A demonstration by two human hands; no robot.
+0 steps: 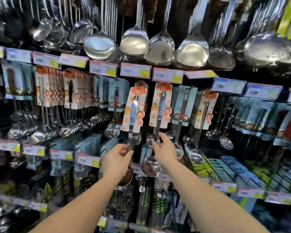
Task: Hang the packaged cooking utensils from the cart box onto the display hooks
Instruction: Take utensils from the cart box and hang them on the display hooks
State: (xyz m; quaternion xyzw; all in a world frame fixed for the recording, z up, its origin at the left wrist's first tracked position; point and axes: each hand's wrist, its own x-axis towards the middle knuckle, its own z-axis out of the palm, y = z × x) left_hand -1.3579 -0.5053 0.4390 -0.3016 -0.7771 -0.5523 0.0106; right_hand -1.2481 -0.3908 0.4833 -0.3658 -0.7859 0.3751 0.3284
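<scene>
fingers of the left hand [117, 158] and right hand [164, 149] pinch two carded ladles [135, 108] at mid-rack hooks, neither released yet.

In front of me stands the display rack [158, 64], dark behind its rows of hooks. Bare steel ladles [99, 46] and spatulas [160, 49] hang along the top row. Below the price-tag rail [135, 70], carded utensils hang: orange-printed cards [160, 105] in the middle, pale blue cards [185, 105] beside them.

Dark gap [149, 105] between two carded ladles [135, 108]
</scene>
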